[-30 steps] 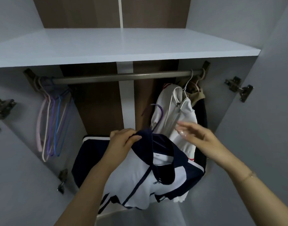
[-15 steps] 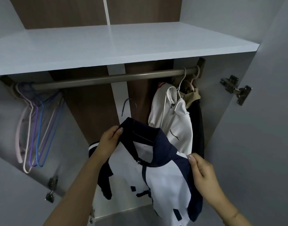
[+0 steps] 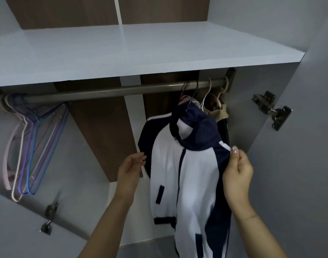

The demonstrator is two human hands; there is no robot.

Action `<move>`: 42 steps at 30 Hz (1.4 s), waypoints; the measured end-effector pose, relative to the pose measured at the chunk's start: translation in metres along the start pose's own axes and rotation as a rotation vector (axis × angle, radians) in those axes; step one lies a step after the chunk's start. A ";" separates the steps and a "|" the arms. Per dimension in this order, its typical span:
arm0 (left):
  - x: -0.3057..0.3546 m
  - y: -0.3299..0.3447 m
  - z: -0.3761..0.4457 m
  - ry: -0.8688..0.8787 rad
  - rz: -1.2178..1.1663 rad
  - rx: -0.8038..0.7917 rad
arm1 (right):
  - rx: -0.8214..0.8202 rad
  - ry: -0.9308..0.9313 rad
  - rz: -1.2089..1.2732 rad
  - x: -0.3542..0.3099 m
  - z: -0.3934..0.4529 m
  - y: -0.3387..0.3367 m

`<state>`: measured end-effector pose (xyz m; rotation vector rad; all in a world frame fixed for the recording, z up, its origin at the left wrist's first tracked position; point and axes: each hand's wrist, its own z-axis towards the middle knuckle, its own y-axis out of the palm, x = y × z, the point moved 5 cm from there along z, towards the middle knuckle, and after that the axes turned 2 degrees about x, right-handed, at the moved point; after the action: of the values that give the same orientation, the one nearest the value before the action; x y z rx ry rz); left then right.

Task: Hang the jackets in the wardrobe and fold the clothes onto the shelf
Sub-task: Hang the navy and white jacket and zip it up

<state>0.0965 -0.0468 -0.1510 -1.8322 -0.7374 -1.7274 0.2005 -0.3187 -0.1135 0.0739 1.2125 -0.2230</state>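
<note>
A navy and white zip jacket (image 3: 166,164) hangs on a dark wire hanger (image 3: 193,94) hooked over the metal rod (image 3: 122,89) near the rod's right end. My right hand (image 3: 237,172) pinches the jacket's navy right shoulder between thumb and forefinger. My left hand (image 3: 130,167) is beside the left sleeve with loosely bent fingers, its fingertips at the sleeve's edge. Behind the jacket hang other garments, one of them beige (image 3: 219,113), mostly hidden. The white shelf (image 3: 122,53) lies above the rod.
Several pastel wire hangers (image 3: 31,146) hang bunched at the rod's left end. A door hinge (image 3: 272,110) juts from the right wall, and another hinge (image 3: 49,218) sits low on the left. The middle stretch of the rod is bare.
The jacket went up from my hands onto the rod and now hangs there. My left hand left the collar and dropped beside the sleeve; my right hand moved up to the shoulder.
</note>
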 end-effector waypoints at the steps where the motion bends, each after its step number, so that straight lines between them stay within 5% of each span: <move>1: -0.002 0.003 -0.004 -0.010 0.012 -0.011 | 0.027 -0.012 0.006 -0.003 0.008 0.007; 7: -0.007 0.014 -0.016 -0.014 0.030 -0.052 | 0.097 -0.028 0.016 0.005 0.032 0.055; 13: -0.021 0.008 -0.017 -0.062 0.099 -0.067 | -0.196 0.058 -0.203 0.078 -0.006 0.067; 20: -0.020 0.039 -0.010 -0.109 0.110 -0.168 | -0.249 -0.062 -0.398 0.090 -0.035 0.033; 26: -0.007 0.087 0.007 -0.092 0.108 -0.218 | -0.360 0.009 -0.572 0.097 -0.041 0.015; 36: 0.052 0.151 0.138 0.251 0.242 -0.216 | -0.415 0.055 -0.469 0.065 0.013 0.042; 42: 0.040 0.198 0.208 0.450 0.554 -0.616 | -0.239 -0.016 -0.610 0.056 0.037 0.073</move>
<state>0.3854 -0.0442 -0.1232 -1.6604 0.4950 -1.9689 0.2690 -0.2612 -0.1575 -0.5115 1.2124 -0.6045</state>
